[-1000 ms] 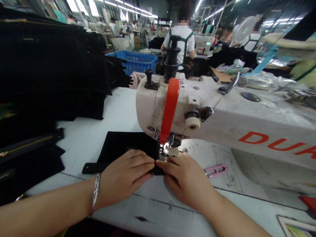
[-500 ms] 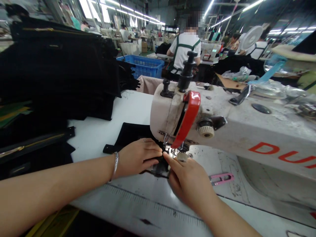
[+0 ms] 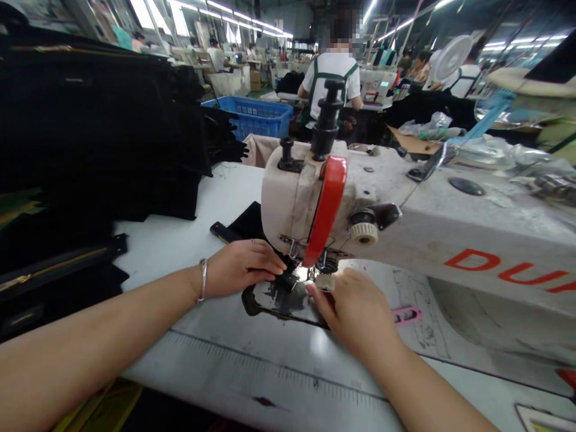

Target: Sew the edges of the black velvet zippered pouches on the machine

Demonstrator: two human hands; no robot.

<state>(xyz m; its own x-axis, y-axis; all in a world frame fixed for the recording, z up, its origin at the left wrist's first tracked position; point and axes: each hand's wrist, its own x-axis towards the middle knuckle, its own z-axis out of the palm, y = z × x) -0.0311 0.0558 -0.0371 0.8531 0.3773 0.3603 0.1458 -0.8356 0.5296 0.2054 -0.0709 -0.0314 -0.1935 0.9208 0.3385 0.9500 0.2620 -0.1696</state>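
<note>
A black fabric piece (image 3: 246, 223) lies partly under the head of a sewing machine (image 3: 288, 198), its near corner beside the lit needle area. My left hand (image 3: 245, 267), with a bracelet at the wrist, presses its closed fingers on that piece just left of the presser foot (image 3: 311, 273). To the right of the foot is my right hand (image 3: 357, 309), thumb and fingers apart around a small pale knob (image 3: 324, 282). Nothing shows in its grasp, though some fingertips are hidden. Bare metal of the needle plate (image 3: 288, 303) shows in front.
Pink thread snips (image 3: 407, 315) lie right of my right hand. Black pieces with zippers are stacked (image 3: 99, 138) at the left. A printed ruler (image 3: 270, 360) runs along the table's front. Behind stand a blue crate (image 3: 258, 117) and a person in a white shirt (image 3: 333, 69).
The black fabric has turned, and its near edge has drawn back, uncovering the needle plate. My left hand has shifted slightly left; my right fingers have moved apart from the left ones.
</note>
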